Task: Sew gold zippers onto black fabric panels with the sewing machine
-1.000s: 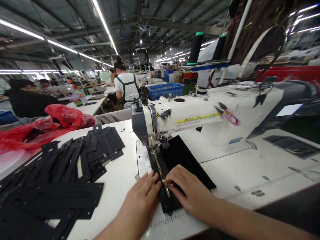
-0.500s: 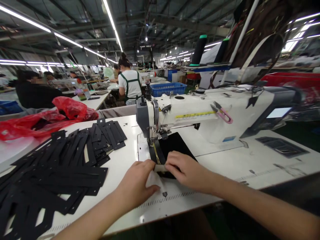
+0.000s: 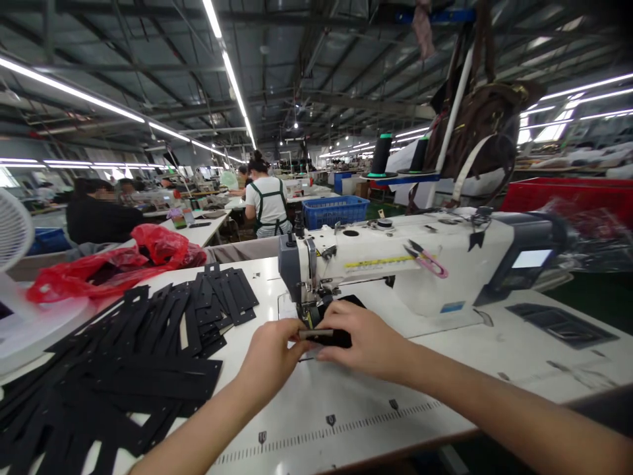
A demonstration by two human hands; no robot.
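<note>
Just in front of the needle area of a white sewing machine, my left hand pinches the left end of a dark fabric piece. My right hand grips the same piece from the right, thumb below and fingers on top. The edge of the piece facing me is raised off the table and shows a grey-brown strip. Its far part runs back under the machine head, where the presser foot is partly hidden by my fingers.
Many black strips lie piled on the white table at left, beside a red plastic bag and a white fan. Pink snips rest against the machine. Thread cones stand behind; people sit farther back.
The view has tilted up. Both hands have lifted the near edge of the dark fabric, and my right hand now wraps over it. More of the table ruler shows in front.
</note>
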